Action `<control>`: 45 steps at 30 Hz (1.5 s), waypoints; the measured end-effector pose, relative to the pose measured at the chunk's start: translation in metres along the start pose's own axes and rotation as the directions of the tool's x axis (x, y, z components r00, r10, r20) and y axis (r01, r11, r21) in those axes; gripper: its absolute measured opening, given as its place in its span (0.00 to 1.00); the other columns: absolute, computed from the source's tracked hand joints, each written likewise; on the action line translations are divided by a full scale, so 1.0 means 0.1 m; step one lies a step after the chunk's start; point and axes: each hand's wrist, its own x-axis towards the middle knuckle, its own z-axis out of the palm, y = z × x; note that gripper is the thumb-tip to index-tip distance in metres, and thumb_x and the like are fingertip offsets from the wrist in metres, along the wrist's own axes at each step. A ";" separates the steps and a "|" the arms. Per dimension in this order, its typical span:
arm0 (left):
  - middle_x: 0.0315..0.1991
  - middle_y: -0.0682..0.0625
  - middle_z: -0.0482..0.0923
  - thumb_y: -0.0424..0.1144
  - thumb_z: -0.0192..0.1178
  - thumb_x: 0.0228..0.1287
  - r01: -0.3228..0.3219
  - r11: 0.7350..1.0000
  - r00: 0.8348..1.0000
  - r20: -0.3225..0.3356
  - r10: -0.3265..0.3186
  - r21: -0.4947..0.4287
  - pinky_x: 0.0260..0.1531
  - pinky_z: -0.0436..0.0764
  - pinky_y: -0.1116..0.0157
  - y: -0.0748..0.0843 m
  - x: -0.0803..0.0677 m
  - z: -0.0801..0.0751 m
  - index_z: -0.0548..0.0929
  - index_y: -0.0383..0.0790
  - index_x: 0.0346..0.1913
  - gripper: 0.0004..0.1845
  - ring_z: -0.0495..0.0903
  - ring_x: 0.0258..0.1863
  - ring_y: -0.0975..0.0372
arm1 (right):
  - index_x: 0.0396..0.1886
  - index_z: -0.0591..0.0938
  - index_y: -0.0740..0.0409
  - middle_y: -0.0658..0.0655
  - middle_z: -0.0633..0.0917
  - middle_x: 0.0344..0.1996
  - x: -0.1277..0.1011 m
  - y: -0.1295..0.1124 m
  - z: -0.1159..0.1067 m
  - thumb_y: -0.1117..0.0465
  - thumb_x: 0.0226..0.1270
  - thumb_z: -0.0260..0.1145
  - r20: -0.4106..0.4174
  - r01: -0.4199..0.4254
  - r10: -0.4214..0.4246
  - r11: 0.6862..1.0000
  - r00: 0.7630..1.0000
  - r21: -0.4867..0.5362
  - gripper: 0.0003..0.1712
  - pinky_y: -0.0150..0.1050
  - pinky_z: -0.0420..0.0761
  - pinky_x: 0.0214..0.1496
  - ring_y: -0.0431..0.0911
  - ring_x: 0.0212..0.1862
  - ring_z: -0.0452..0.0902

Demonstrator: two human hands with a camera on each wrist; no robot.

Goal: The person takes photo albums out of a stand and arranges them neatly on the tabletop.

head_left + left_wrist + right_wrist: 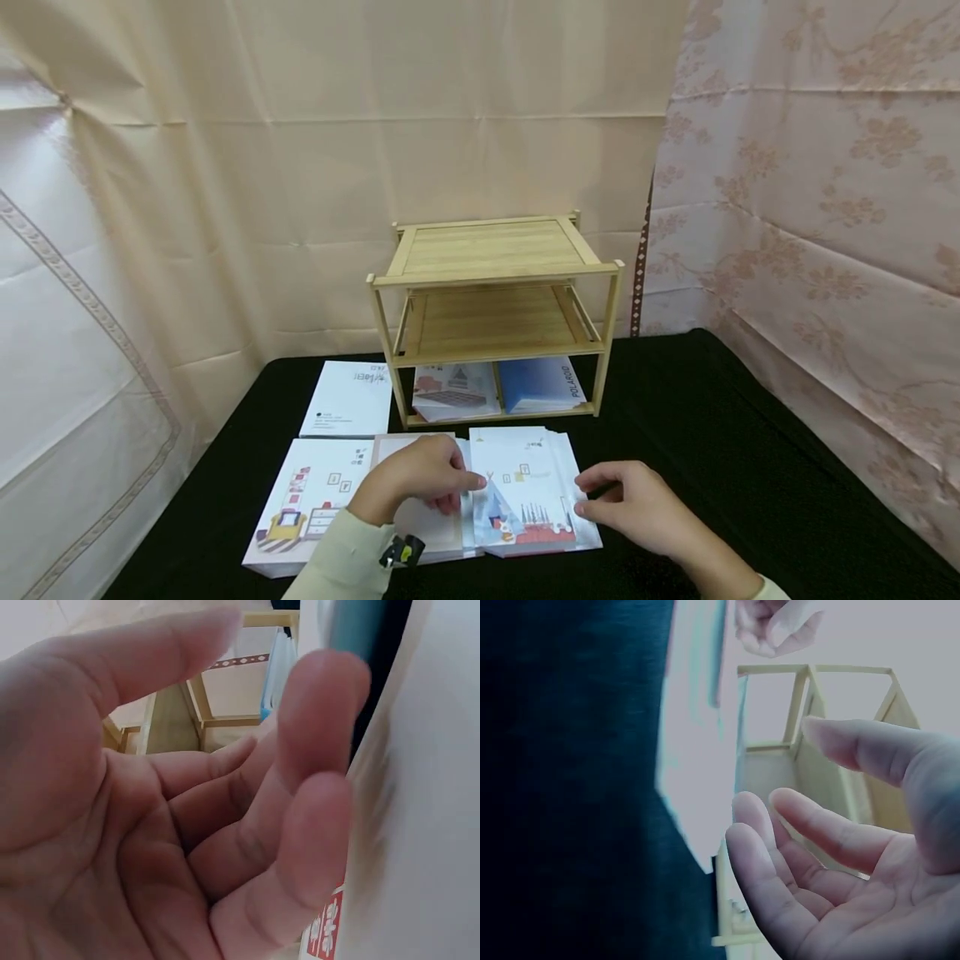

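An illustrated book (525,492) with a tent picture lies flat on the black table (712,433), between my hands. My left hand (465,490) rests at its left edge with fingers loosely curled. Nothing sits between thumb and fingers in the left wrist view, where the left hand (270,660) is beside the book (420,825). My right hand (588,493) hovers at the book's right edge, fingers relaxed. The right wrist view shows the right hand (780,772) empty, apart from the book (697,750).
A two-tier wooden shelf (495,317) stands behind the books, with an illustrated book (453,390) and a blue book (540,383) under it. A white book (347,400) and two more books (307,504) lie to the left. Curtains close off the back and sides.
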 end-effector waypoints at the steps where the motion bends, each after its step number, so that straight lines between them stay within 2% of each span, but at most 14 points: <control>1: 0.20 0.48 0.86 0.51 0.70 0.66 -0.005 1.000 1.000 -0.014 0.005 -0.010 0.21 0.83 0.62 0.00 0.00 -0.01 0.86 0.39 0.29 0.17 0.85 0.20 0.59 | 0.53 0.86 0.55 0.56 0.86 0.49 -0.01 -0.03 -0.02 0.49 0.57 0.78 -0.002 0.012 -0.012 1.000 1.000 0.002 0.26 0.42 0.84 0.41 0.45 0.40 0.83; 4: 0.23 0.48 0.86 0.50 0.69 0.67 -0.042 0.999 0.996 -0.081 0.039 -0.032 0.23 0.83 0.63 0.01 0.02 -0.06 0.85 0.39 0.32 0.16 0.85 0.23 0.59 | 0.53 0.86 0.55 0.56 0.87 0.48 0.00 -0.13 -0.09 0.49 0.59 0.77 -0.011 0.041 -0.041 0.999 0.999 -0.004 0.25 0.42 0.85 0.42 0.46 0.40 0.83; 8: 0.26 0.48 0.86 0.50 0.68 0.68 -0.078 0.997 0.978 -0.195 0.074 -0.017 0.24 0.81 0.64 0.02 0.04 -0.13 0.85 0.40 0.34 0.15 0.84 0.24 0.60 | 0.54 0.86 0.56 0.54 0.87 0.45 0.06 -0.28 -0.17 0.50 0.62 0.76 -0.015 0.088 -0.088 0.996 0.996 -0.024 0.23 0.41 0.85 0.43 0.47 0.41 0.83; 13: 0.31 0.51 0.84 0.49 0.68 0.68 -0.054 0.997 0.942 -0.328 0.067 0.048 0.28 0.79 0.64 0.08 0.02 -0.26 0.87 0.43 0.35 0.12 0.80 0.29 0.61 | 0.52 0.86 0.55 0.53 0.86 0.43 0.23 -0.44 -0.20 0.51 0.64 0.74 -0.033 0.137 -0.138 0.990 0.990 -0.014 0.20 0.41 0.85 0.45 0.47 0.42 0.83; 16: 0.34 0.51 0.84 0.47 0.69 0.67 -0.048 0.998 0.926 -0.373 0.059 0.039 0.32 0.81 0.63 0.14 0.01 -0.34 0.88 0.43 0.38 0.10 0.80 0.33 0.59 | 0.52 0.86 0.55 0.54 0.87 0.44 0.35 -0.51 -0.19 0.54 0.67 0.72 -0.047 0.140 -0.138 0.990 0.989 0.029 0.18 0.44 0.86 0.46 0.48 0.43 0.84; 18: 0.37 0.50 0.84 0.46 0.68 0.68 -0.035 0.999 0.919 -0.391 0.041 0.022 0.34 0.83 0.61 0.16 0.02 -0.39 0.88 0.41 0.42 0.11 0.81 0.35 0.58 | 0.53 0.86 0.56 0.54 0.87 0.44 0.43 -0.54 -0.17 0.55 0.68 0.71 -0.050 0.134 -0.131 0.989 0.990 0.062 0.17 0.46 0.87 0.47 0.50 0.45 0.84; 21: 0.45 0.45 0.86 0.48 0.68 0.68 0.000 1.000 0.911 -0.413 0.002 0.005 0.42 0.86 0.56 0.18 0.02 -0.43 0.86 0.38 0.52 0.18 0.83 0.42 0.55 | 0.54 0.86 0.57 0.55 0.88 0.45 0.53 -0.59 -0.13 0.56 0.70 0.70 -0.058 0.108 -0.102 0.988 0.993 0.107 0.17 0.50 0.88 0.50 0.53 0.48 0.85; 25: 0.56 0.37 0.84 0.49 0.66 0.69 0.016 1.000 0.898 -0.440 -0.007 0.017 0.53 0.85 0.47 0.16 0.05 -0.45 0.80 0.32 0.63 0.28 0.83 0.54 0.49 | 0.55 0.85 0.59 0.56 0.88 0.46 0.67 -0.64 -0.08 0.56 0.71 0.69 -0.079 0.058 -0.047 0.988 0.996 0.144 0.17 0.48 0.88 0.52 0.53 0.50 0.86; 31: 0.57 0.37 0.83 0.48 0.56 0.77 0.009 1.000 0.884 -0.468 -0.012 -0.008 0.55 0.85 0.46 0.13 0.13 -0.45 0.77 0.29 0.65 0.26 0.83 0.57 0.45 | 0.59 0.83 0.65 0.58 0.88 0.50 0.85 -0.68 -0.02 0.57 0.71 0.67 -0.093 0.028 -0.010 0.982 0.996 0.187 0.22 0.49 0.88 0.54 0.55 0.53 0.86; 34: 0.61 0.33 0.81 0.44 0.52 0.78 -0.017 1.000 0.878 -0.478 0.018 0.008 0.60 0.82 0.44 0.11 0.19 -0.45 0.74 0.25 0.67 0.27 0.81 0.60 0.42 | 0.59 0.83 0.66 0.60 0.87 0.52 0.92 -0.70 0.03 0.56 0.70 0.67 -0.095 0.019 -0.001 0.981 0.995 0.193 0.23 0.50 0.88 0.56 0.56 0.53 0.86; 38: 0.68 0.27 0.73 0.40 0.50 0.77 -0.046 0.997 0.873 -0.483 0.067 0.054 0.68 0.74 0.41 0.06 0.29 -0.45 0.67 0.20 0.71 0.30 0.73 0.69 0.38 | 0.60 0.82 0.67 0.62 0.86 0.54 1.01 -0.74 0.11 0.56 0.70 0.68 -0.099 0.017 0.003 0.981 0.995 0.192 0.25 0.51 0.87 0.56 0.57 0.54 0.85; 40: 0.70 0.24 0.68 0.40 0.49 0.77 -0.034 0.996 0.874 -0.481 0.072 0.087 0.70 0.71 0.39 0.05 0.33 -0.45 0.66 0.18 0.71 0.30 0.68 0.72 0.35 | 0.59 0.82 0.68 0.63 0.86 0.53 1.06 -0.76 0.15 0.56 0.69 0.69 -0.106 0.021 -0.002 0.983 0.994 0.182 0.25 0.50 0.88 0.54 0.57 0.53 0.85; 45: 0.72 0.18 0.59 0.41 0.47 0.76 0.031 0.991 0.886 -0.463 0.033 0.130 0.72 0.65 0.35 0.06 0.39 -0.45 0.65 0.15 0.70 0.32 0.59 0.74 0.30 | 0.54 0.85 0.67 0.61 0.87 0.49 1.17 -0.80 0.23 0.56 0.67 0.71 -0.141 0.031 -0.015 0.993 0.990 0.113 0.22 0.45 0.88 0.48 0.51 0.49 0.84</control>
